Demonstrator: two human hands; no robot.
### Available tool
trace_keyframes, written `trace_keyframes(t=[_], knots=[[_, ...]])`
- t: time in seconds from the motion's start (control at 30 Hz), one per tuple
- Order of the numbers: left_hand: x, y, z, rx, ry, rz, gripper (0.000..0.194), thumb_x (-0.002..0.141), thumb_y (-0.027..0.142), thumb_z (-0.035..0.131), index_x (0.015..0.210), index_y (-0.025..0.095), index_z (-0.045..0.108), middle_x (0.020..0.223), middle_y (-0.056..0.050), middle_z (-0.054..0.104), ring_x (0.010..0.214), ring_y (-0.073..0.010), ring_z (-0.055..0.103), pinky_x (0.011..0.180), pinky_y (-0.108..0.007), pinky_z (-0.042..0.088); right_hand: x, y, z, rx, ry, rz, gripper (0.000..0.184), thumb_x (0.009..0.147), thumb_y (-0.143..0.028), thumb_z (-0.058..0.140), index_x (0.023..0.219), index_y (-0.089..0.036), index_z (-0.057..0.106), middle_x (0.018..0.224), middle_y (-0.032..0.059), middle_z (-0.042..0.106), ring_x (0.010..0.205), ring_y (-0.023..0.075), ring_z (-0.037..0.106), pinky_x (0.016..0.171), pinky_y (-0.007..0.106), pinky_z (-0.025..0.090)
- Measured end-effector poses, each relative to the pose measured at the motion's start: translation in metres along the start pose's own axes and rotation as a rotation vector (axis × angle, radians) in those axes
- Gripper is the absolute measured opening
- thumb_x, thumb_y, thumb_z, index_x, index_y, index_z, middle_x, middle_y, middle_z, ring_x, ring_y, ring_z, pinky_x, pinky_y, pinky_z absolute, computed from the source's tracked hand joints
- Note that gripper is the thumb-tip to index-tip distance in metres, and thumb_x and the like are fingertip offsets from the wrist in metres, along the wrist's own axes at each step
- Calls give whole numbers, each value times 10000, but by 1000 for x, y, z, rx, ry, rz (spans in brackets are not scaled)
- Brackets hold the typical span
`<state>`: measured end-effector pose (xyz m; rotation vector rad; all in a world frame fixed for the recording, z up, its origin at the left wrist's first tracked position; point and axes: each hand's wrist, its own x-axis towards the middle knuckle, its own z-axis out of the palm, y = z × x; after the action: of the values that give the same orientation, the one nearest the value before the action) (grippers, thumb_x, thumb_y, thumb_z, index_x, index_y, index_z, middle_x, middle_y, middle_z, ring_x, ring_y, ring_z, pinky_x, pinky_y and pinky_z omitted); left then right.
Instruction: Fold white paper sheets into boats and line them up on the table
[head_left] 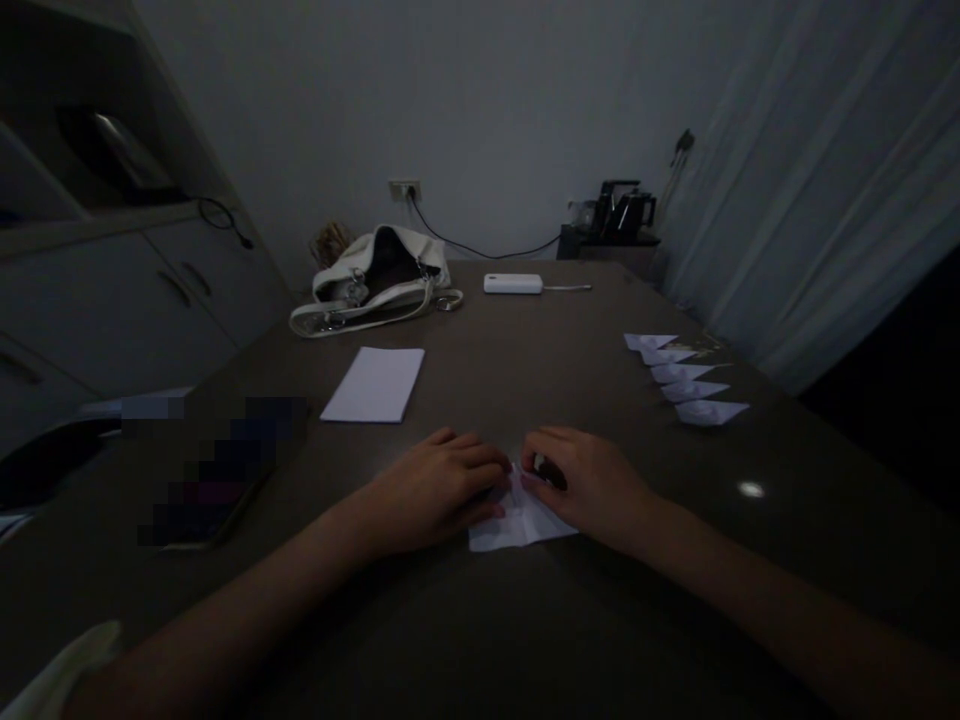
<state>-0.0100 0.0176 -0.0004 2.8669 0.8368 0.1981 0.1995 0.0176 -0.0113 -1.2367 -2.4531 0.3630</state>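
A folded paper [517, 528] lies on the tabletop [510, 370], in the near middle part. The fingers of the right hand [592, 483] pinch its upper edge; the left hand [442, 487] touches its left side, but I cannot tell if these fingers grasp it. Five paper boats [684, 374] are in a row farther to the right

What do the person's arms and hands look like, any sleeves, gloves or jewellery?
The left hand and right hand wear no gloves; no rings or watch stand out. The left arm has a pale sleeve at the picture's edge; the right arm shows no sleeve.
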Motion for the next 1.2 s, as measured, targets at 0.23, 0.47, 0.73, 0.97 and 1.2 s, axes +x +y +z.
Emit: trace_keyframes(t=[0.23,0.47,0.73,0.97,1.2], knots=[[0,1,1,-2,21,7,235,895,328,497,1081,199,558,1087,-46,607,974,-191,536,809,-326,360,0,4,4,-3,-16,253,270,724,-349,677,910,-189,564,725,21,631,634,155,572,527,233,318],[0,5,3,19,40,16,287,889,345,498,1127,193,548,1108,-68,599,980,-204,528,842,-340,357,7,20,5,134,-4,324,106,746,-243,653,812,-173,608,679,9,648,592,119,582,511,217,360],[-1,6,3,40,-2,30,312,906,312,472,1211,300,531,1102,-50,569,1003,-206,515,861,-348,348,5,18,-2,110,-18,350,190,712,-308,682,818,-160,628,657,18,655,581,143,594,498,238,370],[-1,7,4,34,9,29,336,900,299,485,1235,313,520,1092,-53,561,1003,-210,497,856,-348,341,6,13,1,244,27,268,98,708,-155,662,740,-166,569,633,-9,617,558,102,564,516,204,385],[-1,6,4,48,0,-3,264,906,341,471,1149,315,572,1084,-49,549,988,-214,499,815,-349,336,3,2,0,288,-35,-15,139,708,-26,559,705,-163,541,750,0,598,666,100,541,608,206,390]])
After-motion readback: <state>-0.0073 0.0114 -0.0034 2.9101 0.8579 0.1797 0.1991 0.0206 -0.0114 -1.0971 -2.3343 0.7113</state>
